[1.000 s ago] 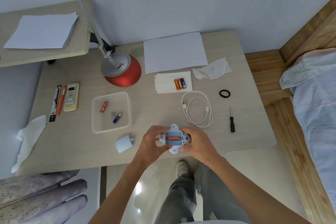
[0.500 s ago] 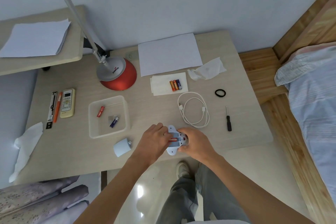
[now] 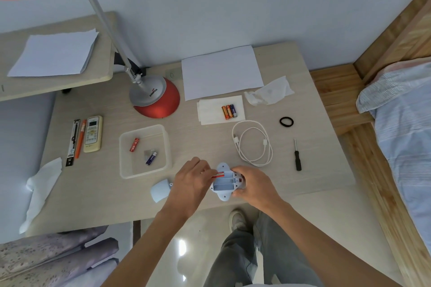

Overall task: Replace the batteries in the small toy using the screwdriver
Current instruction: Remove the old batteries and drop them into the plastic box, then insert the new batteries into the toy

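On the tabletop (image 3: 93, 193) my right grip (image 3: 253, 185) holds the toy (image 3: 224, 186); my nearer left grip (image 3: 190, 179) pinches the battery (image 3: 219, 174) lying left-to-right at the far slot.

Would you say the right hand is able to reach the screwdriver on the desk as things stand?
Probably yes: the screwdriver lies on the desk to the right of the right hand, nothing between them, but that hand grips the toy and must let go first.
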`<state>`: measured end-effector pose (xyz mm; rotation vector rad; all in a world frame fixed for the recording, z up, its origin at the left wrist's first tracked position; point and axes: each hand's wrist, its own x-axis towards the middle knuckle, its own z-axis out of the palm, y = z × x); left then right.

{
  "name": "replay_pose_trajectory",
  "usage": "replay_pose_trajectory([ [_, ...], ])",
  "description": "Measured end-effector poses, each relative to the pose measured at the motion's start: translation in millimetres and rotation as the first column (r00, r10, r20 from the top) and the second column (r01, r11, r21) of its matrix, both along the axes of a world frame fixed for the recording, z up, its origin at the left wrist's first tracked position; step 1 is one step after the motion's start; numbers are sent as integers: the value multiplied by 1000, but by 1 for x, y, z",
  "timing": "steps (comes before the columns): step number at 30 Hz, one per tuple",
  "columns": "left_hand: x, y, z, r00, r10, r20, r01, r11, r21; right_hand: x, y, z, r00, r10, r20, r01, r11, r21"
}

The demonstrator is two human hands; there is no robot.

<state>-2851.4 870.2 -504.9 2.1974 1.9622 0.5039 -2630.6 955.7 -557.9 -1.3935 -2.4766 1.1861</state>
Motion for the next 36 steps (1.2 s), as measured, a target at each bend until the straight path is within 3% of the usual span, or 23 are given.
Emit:
replay_pose_trajectory([
  [4, -39, -5, 21, 992, 109, 68, -111, 993, 29, 2, 1, 0, 1000, 8, -1, -8, 1000, -13],
  [8, -95, -4, 24, 966, 256, 21, -256, 967, -6, 4, 1, -1, 1000, 18, -1, -18, 1000, -18],
  [14, -160, 8, -7, 838, 543, -44, -542, 821, -177, 4, 1, 1, 1000, 25, 4, -25, 1000, -14],
  [24, -188, 25, -55, 680, 732, 44, -660, 637, -399, 6, 3, 0, 999, 34, 20, -34, 999, -25],
  [31, -182, 26, -40, 647, 758, 85, -680, 624, -386, 4, 3, 3, 999, 29, 27, -28, 999, -18],
  [36, -150, 36, 18, 622, 735, 270, -729, 669, -146, 4, 1, 8, 999, 27, 39, -27, 999, -18],
])
